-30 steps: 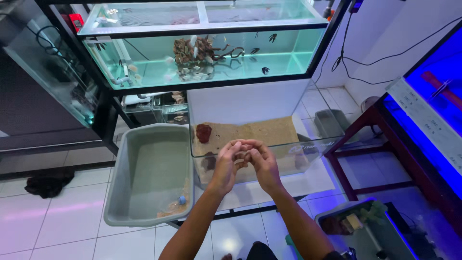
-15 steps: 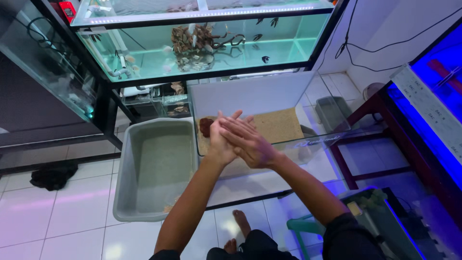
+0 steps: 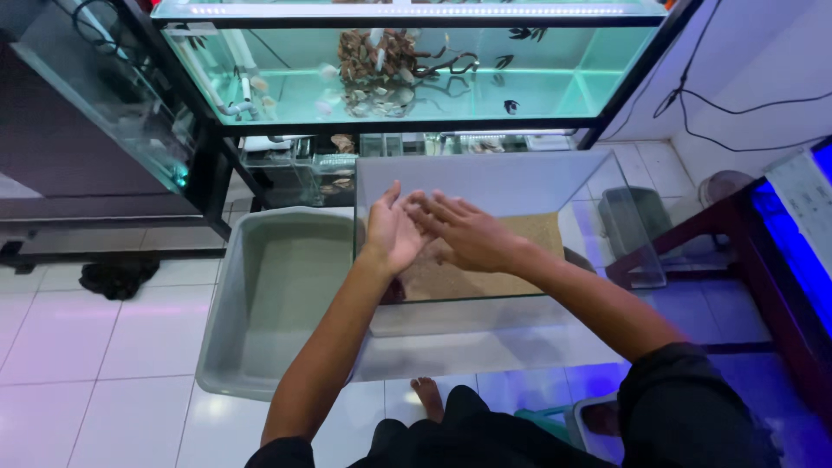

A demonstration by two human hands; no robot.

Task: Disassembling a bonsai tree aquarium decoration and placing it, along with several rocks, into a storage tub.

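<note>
Head view: both hands hang over a small glass tank (image 3: 485,312) that sits on the white tiled floor (image 3: 95,347) in the middle of the frame. The left hand (image 3: 392,232) is spread flat, palm turned toward the right, fingers pointing to twelve o'clock. The right hand (image 3: 464,232) lies across it from three o'clock, palm down, fingers stretched out; its fingertips overlap the left palm, so the two seem to touch. Neither hand grasps anything; both are released and flat.

Beneath them, inside the glass tank, a layer of tan sand (image 3: 485,269) covers the far half of the bottom, while the near half shows bare glass. The hands are above the sand's left part, not in it.

At nine o'clock from the tank, just beside its left wall, stands a grey plastic tub (image 3: 269,303). At twelve o'clock a large lit aquarium (image 3: 416,78) rests on a black stand, with driftwood (image 3: 381,69) and small dark fish inside. At six o'clock, a bare foot (image 3: 427,397) rests on the tiles close to the tank's near wall.
</note>
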